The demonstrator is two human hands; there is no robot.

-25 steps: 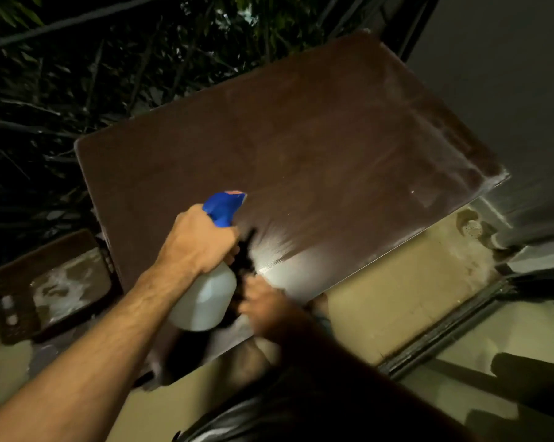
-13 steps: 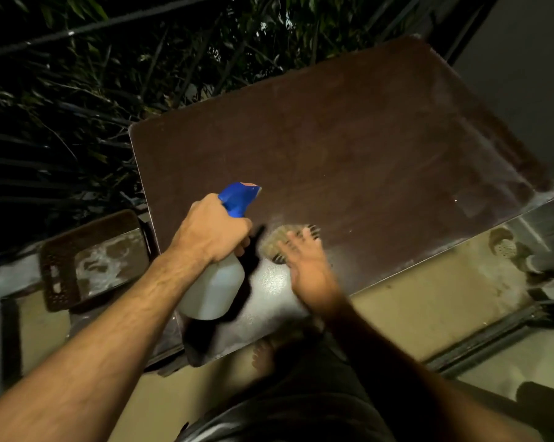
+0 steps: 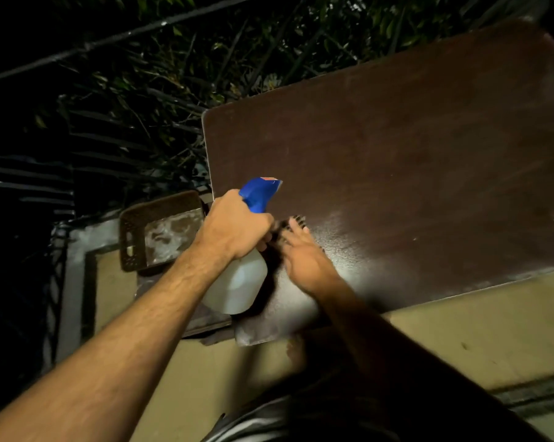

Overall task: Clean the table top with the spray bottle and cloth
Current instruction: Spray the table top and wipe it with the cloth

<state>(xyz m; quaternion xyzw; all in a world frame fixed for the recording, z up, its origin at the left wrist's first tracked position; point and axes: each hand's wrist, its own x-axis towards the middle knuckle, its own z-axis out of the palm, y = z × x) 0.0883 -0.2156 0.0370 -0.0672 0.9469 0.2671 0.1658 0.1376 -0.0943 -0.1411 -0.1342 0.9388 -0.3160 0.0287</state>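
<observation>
Left hand [image 3: 237, 226]: my fingers wrapped tight round the neck of the bottle [image 3: 237, 282], blue sprayer above my knuckles, nozzle pointing away over the surface [image 3: 396, 148].
Right hand [image 3: 304, 256]: fingers flat and slightly spread, pressing the cloth [image 3: 296, 220], which shows only as a dark fringe past my fingertips.
Brown basket [image 3: 154, 231]: on the floor left of my left hand.
</observation>
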